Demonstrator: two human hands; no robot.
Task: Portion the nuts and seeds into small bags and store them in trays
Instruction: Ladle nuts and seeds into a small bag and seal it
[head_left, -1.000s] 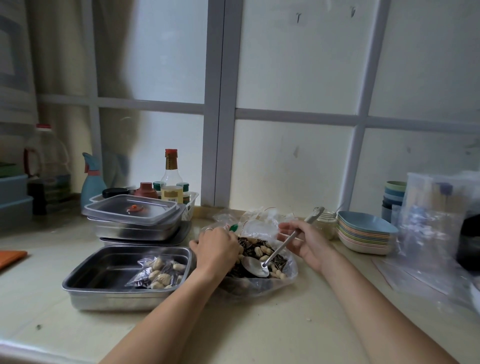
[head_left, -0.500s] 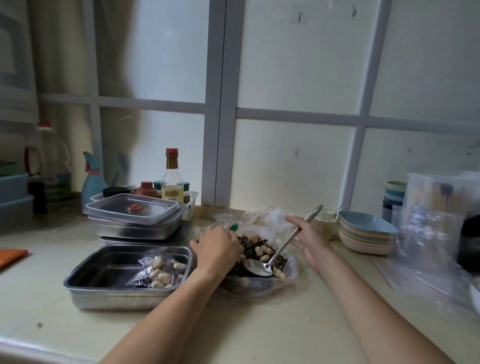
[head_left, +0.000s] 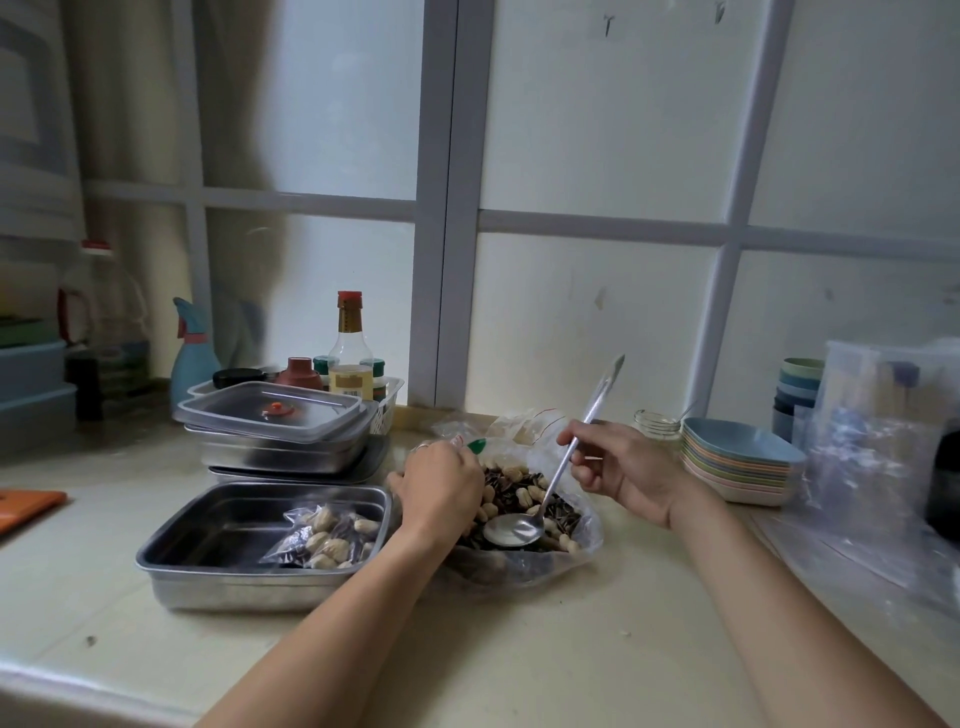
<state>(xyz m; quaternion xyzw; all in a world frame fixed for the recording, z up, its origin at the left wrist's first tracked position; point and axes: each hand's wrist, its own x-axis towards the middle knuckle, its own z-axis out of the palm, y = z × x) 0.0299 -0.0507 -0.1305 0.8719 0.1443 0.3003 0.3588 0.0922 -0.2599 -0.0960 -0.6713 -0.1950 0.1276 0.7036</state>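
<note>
A large clear bag lies open on the counter, full of peanuts and dark sunflower seeds. My left hand is curled over the bag's left edge and grips it. My right hand pinches the long handle of a metal spoon, whose empty bowl rests on the nuts. Left of the bag stands an open steel tray with one small filled bag in its right half. Behind it is a stack of steel trays under a clear lid.
Stacked coloured plates, cups and a glass jar stand at the right. Clear plastic bags lie far right. Bottles in a basket and a spray bottle line the window. An orange item lies at the left edge.
My right hand has shifted its hold on the spoon's handle, and the handle now stands a little steeper. The spoon's bowl stays on the nuts. My left hand has stayed put.
</note>
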